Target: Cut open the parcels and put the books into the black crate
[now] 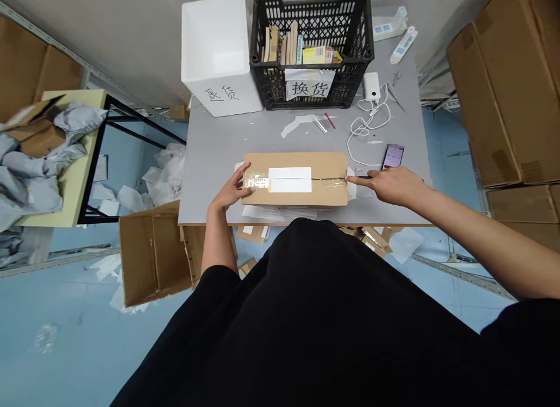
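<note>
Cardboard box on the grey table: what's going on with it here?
A person has both hands at the cardboard box, which lies on the grey table. The left hand rests on its left end; the right hand is at the other end, index finger extended. A dark, mostly hidden object shows at the right hand. A dark line runs along the top from the white label toward the right end. The box's flaps lie flat.

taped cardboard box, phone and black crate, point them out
Taped cardboard box [322,165], head view: bare cardboard of its top.
Phone [393,157], head view: lit screen.
Black crate [349,81], head view: front wall.
</note>
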`<state>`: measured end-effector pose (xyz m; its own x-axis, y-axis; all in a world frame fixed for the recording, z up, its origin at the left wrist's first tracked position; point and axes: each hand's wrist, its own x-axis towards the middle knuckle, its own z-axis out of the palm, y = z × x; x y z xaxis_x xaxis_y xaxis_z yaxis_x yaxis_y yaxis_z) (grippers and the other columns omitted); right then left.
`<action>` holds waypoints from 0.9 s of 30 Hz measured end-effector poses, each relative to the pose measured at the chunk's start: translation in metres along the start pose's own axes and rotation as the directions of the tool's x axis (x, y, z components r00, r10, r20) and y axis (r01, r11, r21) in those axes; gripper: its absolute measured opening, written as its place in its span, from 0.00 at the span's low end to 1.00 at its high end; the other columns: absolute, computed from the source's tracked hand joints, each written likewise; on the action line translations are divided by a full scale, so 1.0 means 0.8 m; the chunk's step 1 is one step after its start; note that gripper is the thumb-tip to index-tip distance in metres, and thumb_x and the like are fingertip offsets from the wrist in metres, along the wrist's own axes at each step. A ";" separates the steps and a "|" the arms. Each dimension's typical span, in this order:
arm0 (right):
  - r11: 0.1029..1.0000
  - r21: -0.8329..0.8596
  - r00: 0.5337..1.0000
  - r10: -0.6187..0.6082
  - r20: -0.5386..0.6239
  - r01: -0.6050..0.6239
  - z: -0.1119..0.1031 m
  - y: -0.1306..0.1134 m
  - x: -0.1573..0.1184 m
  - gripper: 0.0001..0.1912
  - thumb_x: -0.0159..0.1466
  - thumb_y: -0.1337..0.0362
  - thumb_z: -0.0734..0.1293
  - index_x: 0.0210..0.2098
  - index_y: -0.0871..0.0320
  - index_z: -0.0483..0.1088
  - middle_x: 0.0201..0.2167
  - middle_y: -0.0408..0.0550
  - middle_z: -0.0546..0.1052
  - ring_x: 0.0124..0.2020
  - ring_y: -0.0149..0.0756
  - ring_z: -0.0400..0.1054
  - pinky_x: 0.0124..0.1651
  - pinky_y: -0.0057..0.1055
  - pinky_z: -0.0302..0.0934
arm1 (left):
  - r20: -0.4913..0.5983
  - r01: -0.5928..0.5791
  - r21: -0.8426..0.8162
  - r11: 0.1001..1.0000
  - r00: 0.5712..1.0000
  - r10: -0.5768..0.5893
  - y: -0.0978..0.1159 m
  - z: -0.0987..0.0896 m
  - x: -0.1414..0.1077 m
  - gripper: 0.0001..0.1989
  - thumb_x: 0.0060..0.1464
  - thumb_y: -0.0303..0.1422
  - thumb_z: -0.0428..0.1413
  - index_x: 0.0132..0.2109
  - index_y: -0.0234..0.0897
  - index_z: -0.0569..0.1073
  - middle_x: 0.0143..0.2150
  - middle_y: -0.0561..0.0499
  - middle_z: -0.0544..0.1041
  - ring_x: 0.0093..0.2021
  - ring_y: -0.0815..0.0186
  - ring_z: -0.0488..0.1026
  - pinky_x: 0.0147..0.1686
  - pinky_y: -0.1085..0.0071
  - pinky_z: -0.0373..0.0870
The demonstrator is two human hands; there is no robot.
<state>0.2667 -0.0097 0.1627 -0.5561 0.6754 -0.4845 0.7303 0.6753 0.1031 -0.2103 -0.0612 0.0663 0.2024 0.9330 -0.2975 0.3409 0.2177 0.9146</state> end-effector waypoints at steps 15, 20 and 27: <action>0.982 0.185 0.993 0.042 -0.109 -0.021 0.031 0.014 -0.016 0.39 0.63 0.69 0.59 0.70 0.35 0.54 0.37 0.48 0.77 0.27 0.34 0.63 0.30 0.30 0.46 | -0.041 0.066 0.052 0.996 0.997 -0.064 0.022 0.006 -0.002 0.47 0.50 0.39 0.61 0.74 0.50 0.49 0.71 0.42 0.60 0.65 0.49 0.66 0.63 0.47 0.65; 0.897 0.441 0.982 0.109 -0.153 -0.031 0.048 0.019 -0.025 0.31 0.68 0.65 0.57 0.69 0.37 0.59 0.39 0.47 0.78 0.31 0.36 0.67 0.33 0.30 0.53 | -0.121 0.063 0.179 0.982 0.992 -0.041 0.033 0.012 -0.008 0.42 0.53 0.38 0.58 0.72 0.53 0.53 0.74 0.46 0.54 0.67 0.47 0.62 0.62 0.45 0.66; 0.091 0.996 0.967 0.255 -0.005 -0.019 0.095 0.003 -0.025 0.33 0.70 0.55 0.59 0.73 0.46 0.50 0.31 0.41 0.73 0.22 0.29 0.63 0.30 0.33 0.67 | -0.276 -0.075 0.528 0.846 0.927 0.254 0.075 0.095 0.016 0.38 0.54 0.49 0.61 0.69 0.51 0.60 0.77 0.49 0.45 0.76 0.41 0.32 0.69 0.35 0.45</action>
<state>0.3096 -0.0442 0.1063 -0.3537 0.8264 -0.4381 0.4718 -0.2468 -0.8465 -0.1178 -0.0578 0.0968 0.0213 0.9993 0.0321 0.7576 -0.0371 0.6516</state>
